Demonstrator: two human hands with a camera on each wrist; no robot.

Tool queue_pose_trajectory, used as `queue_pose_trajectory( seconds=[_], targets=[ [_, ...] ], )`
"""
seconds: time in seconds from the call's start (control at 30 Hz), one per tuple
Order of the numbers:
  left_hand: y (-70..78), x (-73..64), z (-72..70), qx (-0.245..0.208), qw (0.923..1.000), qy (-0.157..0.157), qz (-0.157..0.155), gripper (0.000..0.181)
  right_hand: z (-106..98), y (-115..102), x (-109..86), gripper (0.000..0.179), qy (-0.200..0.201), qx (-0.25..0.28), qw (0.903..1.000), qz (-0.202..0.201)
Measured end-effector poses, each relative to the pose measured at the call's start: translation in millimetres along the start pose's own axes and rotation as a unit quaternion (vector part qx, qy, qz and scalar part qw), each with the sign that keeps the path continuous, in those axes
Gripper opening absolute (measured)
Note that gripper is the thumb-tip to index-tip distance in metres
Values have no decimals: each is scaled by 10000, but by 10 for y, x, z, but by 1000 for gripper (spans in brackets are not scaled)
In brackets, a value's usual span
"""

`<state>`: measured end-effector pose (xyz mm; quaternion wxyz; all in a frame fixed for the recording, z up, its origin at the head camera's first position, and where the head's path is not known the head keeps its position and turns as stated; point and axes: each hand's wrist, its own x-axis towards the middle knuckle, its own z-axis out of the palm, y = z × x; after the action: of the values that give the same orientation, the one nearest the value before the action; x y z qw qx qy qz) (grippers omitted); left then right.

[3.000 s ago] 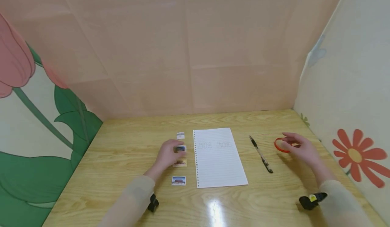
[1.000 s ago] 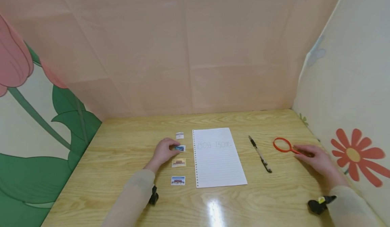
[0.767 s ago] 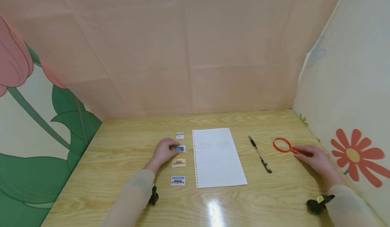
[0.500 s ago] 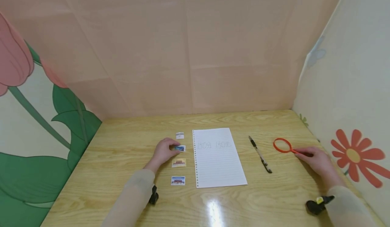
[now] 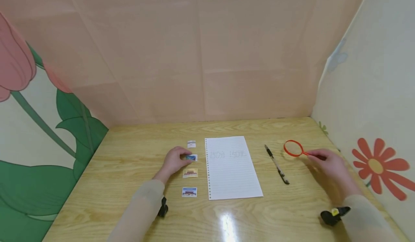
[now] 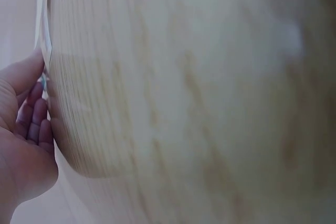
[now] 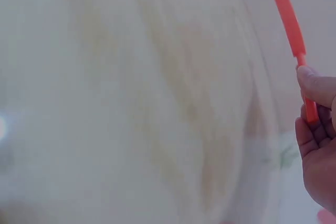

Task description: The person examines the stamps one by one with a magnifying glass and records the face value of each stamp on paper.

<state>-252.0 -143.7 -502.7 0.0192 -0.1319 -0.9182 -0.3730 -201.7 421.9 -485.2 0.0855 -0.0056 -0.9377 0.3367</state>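
Note:
My left hand (image 5: 173, 161) holds a blue stamp (image 5: 192, 158) low at the table, thumb and index finger at its edges. In the left wrist view the hand (image 6: 23, 124) has loosely bent fingers, and most of the stamp is hidden. The stamp belongs to a column with a pale stamp (image 5: 191, 144) above it, then a yellow stamp (image 5: 190, 173) and a stamp with a red building (image 5: 189, 192) below. My right hand (image 5: 330, 164) grips a red magnifying glass (image 5: 302, 150) by its handle, raised off the table; the right wrist view shows the magnifying glass (image 7: 292, 24) edge-on.
Right of the stamps lies a lined sheet of paper (image 5: 235, 177) with faint writing near its top. A black-and-clear pen (image 5: 276, 164) lies between the sheet and my right hand. The wooden table (image 5: 129, 144) meets a pink backdrop (image 5: 155, 101) and a flowered side wall (image 5: 382, 126).
My right hand slid back along the magnifying glass to its handle, then raised it and moved left and away from me. My left hand shifted slightly from the yellow stamp and stays at the blue stamp.

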Motion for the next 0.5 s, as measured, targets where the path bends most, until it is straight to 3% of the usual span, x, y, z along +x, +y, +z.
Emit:
queue_pose_trajectory(
  seconds=[0.27, 0.5],
  targets=[
    [7, 3, -15, -121, 9999, -26, -96, 28, 288, -568, 141, 11, 162, 230, 9907, -1329],
    [-12, 4, -10, -40, 10000, -9, -20, 29, 720, -966, 232, 13, -128, 446, 9819, -1834]
  ],
)
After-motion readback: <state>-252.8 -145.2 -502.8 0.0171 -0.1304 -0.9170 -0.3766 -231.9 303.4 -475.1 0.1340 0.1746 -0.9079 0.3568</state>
